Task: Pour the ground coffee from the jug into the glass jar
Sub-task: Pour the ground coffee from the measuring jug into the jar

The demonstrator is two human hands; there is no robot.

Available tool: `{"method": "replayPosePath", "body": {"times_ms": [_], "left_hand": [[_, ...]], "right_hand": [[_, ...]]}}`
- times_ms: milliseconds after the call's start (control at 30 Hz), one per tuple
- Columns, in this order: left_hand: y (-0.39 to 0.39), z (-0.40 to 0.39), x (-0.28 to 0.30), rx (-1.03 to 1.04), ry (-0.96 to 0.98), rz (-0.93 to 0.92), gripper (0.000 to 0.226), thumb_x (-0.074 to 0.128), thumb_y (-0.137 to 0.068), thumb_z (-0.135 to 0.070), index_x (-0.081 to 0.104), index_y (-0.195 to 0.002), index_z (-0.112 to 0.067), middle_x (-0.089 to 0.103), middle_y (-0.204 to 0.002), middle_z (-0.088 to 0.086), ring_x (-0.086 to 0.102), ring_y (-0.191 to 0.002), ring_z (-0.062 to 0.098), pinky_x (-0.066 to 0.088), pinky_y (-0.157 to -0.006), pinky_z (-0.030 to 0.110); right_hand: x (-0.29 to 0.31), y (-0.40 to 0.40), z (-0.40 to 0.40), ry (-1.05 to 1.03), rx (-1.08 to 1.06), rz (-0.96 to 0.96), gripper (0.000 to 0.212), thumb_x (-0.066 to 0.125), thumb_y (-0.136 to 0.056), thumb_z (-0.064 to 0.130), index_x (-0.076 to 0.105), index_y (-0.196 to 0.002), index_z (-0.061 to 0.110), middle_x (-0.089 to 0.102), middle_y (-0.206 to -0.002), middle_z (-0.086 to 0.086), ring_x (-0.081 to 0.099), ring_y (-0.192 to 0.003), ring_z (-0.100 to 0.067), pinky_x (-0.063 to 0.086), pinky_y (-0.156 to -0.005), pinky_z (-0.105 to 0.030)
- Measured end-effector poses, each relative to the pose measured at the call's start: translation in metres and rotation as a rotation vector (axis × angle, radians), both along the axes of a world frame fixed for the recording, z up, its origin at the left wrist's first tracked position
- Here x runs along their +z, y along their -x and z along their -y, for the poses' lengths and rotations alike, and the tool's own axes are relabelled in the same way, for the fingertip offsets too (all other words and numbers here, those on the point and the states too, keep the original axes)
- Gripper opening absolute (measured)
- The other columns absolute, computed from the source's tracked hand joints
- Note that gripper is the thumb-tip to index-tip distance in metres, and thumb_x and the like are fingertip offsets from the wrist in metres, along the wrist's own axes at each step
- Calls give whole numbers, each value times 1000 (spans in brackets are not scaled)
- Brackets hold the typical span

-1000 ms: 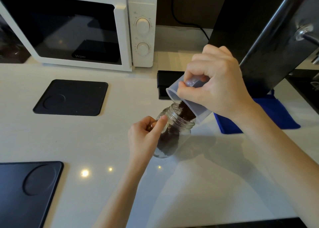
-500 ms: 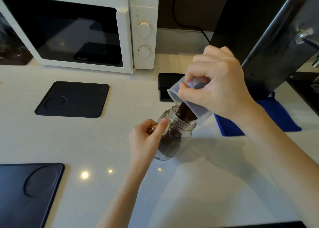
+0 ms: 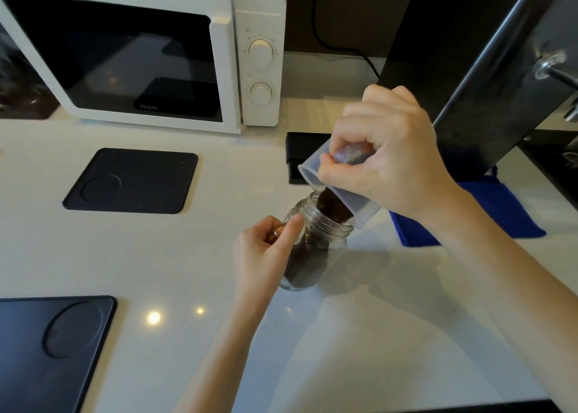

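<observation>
A pale, glossy counter [image 3: 156, 256] fills most of the view, with two small bright light spots [image 3: 154, 317] reflected on it toward the near left. At the back left stands a white microwave [image 3: 150, 59] with a dark glass door and two round dials [image 3: 261, 51] on its right panel. A black cable [image 3: 331, 44] runs down the dark wall behind it. Two dark square mats lie on the counter: one mat [image 3: 131, 181] in front of the microwave, another mat [image 3: 47, 350] at the near left corner. A blue cloth [image 3: 506, 212] lies to the right, below a dark slanted panel [image 3: 469, 77] with a metal edge.
</observation>
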State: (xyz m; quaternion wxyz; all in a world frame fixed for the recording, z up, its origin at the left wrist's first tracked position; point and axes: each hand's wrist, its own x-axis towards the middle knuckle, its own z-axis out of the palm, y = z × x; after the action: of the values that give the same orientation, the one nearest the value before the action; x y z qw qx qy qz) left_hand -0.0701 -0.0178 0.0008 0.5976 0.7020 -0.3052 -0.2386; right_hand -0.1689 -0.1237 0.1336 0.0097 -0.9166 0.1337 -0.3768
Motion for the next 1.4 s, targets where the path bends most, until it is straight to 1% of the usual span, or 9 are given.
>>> {"method": "replayPosePath", "body": {"times_ms": [100,233,467,633,833,1033,1167,1300,1400], "left_hand": [[0,0,-1,-2,6,3,47,63,-68,-49,40,-44,-17,34,-39,-7,32,-46,14,28,-52,31],[-1,0,-2,-13,7,5,47,58,-63,-59,42,-46,-18,35,-41,-6,35,-49,17,30,-53,33],[0,-1,-1,-21,23,18,53,57,-63,-58,40,-47,-11,37,-46,2,34,-49,17,29,-52,34],[1,0,-2,-16,22,12,57,59,-64,-57,40,-51,-6,36,-47,4,33,-49,17,28,-52,33],[2,1,0,-11,21,16,53,62,-69,-48,40,-51,-4,37,-48,7,34,-50,17,28,-53,33],[3,0,2,-6,23,17,55,60,-66,-53,38,-50,-6,37,-48,7,34,-50,18,28,-52,34],[3,1,0,-11,17,20,58,59,-64,-57,38,-52,-4,38,-49,8,36,-51,19,29,-53,35],[1,-1,0,-6,28,21,58,60,-64,-56,41,-52,-2,38,-48,5,34,-49,16,29,-51,30],[-2,-3,1,-15,47,10,54,63,-70,-45,43,-54,2,37,-43,-3,31,-44,9,27,-46,22]], "right_hand": [[1,0,-1,5,25,-6,26,58,-75,27,59,-56,9,48,-56,1,40,-65,-16,34,-60,-35],[2,0,-2,40,23,-6,24,60,-73,24,57,-54,9,48,-53,-1,39,-62,-18,35,-58,-38],[2,0,-4,64,44,-24,23,60,-73,24,56,-54,13,39,-60,9,36,-65,-13,28,-62,-32],[1,0,-5,78,51,-14,22,62,-72,21,56,-53,12,38,-59,9,36,-64,-14,31,-61,-34],[0,0,-5,121,58,-3,22,64,-72,18,56,-53,10,47,-53,0,37,-63,-16,36,-60,-39],[-2,1,-5,137,72,-8,23,64,-73,17,56,-53,10,52,-53,-2,39,-63,-17,38,-60,-42],[-2,2,-5,163,60,4,24,64,-72,15,55,-50,9,53,-51,-5,45,-58,-24,39,-59,-45],[-2,6,-2,37,51,38,24,63,-72,18,54,-51,8,47,-51,-1,43,-59,-22,37,-60,-43],[-2,13,9,-246,11,98,22,62,-73,23,56,-56,12,43,-54,7,42,-63,-15,34,-63,-32]]}}
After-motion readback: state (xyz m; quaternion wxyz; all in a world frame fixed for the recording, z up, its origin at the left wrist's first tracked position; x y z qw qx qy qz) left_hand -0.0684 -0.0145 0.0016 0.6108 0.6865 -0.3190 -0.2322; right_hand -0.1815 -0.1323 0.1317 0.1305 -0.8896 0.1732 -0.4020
